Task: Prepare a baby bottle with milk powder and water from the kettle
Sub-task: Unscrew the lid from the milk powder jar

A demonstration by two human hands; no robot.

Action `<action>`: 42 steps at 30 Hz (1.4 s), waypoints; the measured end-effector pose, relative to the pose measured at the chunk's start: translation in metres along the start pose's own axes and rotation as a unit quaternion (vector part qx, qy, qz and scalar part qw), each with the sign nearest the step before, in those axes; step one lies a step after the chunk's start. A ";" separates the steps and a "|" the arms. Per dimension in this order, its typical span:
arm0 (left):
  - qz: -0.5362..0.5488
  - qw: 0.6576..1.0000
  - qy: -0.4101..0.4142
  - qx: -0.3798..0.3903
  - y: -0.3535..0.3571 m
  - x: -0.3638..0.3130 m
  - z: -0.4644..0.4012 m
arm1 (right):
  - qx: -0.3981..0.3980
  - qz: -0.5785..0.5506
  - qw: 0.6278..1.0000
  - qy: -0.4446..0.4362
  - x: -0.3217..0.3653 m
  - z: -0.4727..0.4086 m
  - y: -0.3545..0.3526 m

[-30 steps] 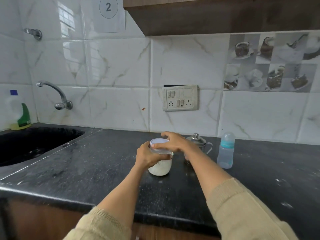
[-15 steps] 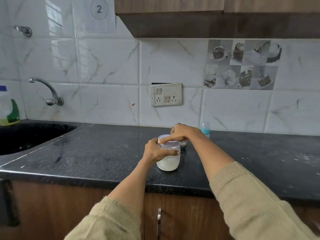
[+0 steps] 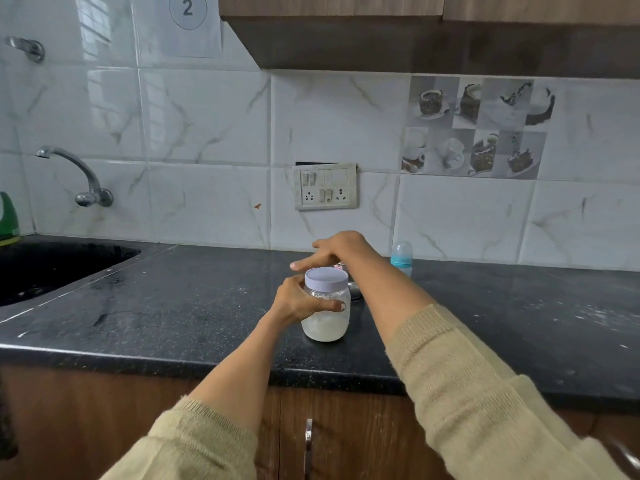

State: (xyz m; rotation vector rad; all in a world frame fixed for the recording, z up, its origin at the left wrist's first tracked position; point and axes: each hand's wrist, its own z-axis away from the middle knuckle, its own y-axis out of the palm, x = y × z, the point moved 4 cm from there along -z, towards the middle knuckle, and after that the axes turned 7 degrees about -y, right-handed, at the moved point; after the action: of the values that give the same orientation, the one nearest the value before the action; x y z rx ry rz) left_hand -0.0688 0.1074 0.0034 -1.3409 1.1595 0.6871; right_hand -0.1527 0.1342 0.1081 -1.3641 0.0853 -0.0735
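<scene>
A clear, round plastic jar with a pale lilac screw lid stands upright just below the centre of the frame, on the dark speckled stone counter and close to its front edge. Its long axis runs straight up and down, lid on top. White milk powder fills roughly the lower half; the upper half is see-through, with some powder clinging to the wall.

The left hand wraps the jar's upper body from the left, its fingers curled round the front and pressed against the plastic. The right hand hovers just above and behind the lid, its fingers spread and loosely extended toward the left of the frame, gripping nothing; whether a fingertip touches the lid's rim cannot be told.

Behind the jar, mostly hidden by the right forearm, a small shiny steel vessel sits on the counter; what it holds cannot be seen. To the right of centre, near the tiled wall, a clear baby bottle with a turquoise collar and a clear domed cap stands upright, cap up, its lower body hidden by the arm, so its contents cannot be told.

At the left edge of the frame a black sink is sunk into the counter.
</scene>
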 end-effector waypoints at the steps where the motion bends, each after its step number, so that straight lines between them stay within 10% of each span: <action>1: -0.001 1.000 -0.005 0.002 0.000 0.001 -0.001 | -0.002 0.007 1.000 0.024 -0.003 0.000 0.000; 8: -0.009 1.000 -0.013 0.013 0.000 0.001 -0.001 | 0.102 -0.020 0.994 -0.025 0.003 0.013 0.003; 28: -0.002 0.999 -0.028 0.027 -0.005 0.004 -0.004 | -0.026 -0.142 0.981 -0.127 -0.019 0.008 -0.021; 42: -0.009 0.998 -0.053 -0.040 -0.040 0.023 -0.012 | -0.152 -0.578 0.782 -0.179 -0.100 0.002 0.083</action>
State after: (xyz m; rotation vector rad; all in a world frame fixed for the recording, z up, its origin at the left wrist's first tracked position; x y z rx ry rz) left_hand -0.0276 0.0842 -0.0004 -1.3628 1.0446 0.7889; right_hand -0.2519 0.1638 0.0287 -1.5483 -1.1300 -0.8613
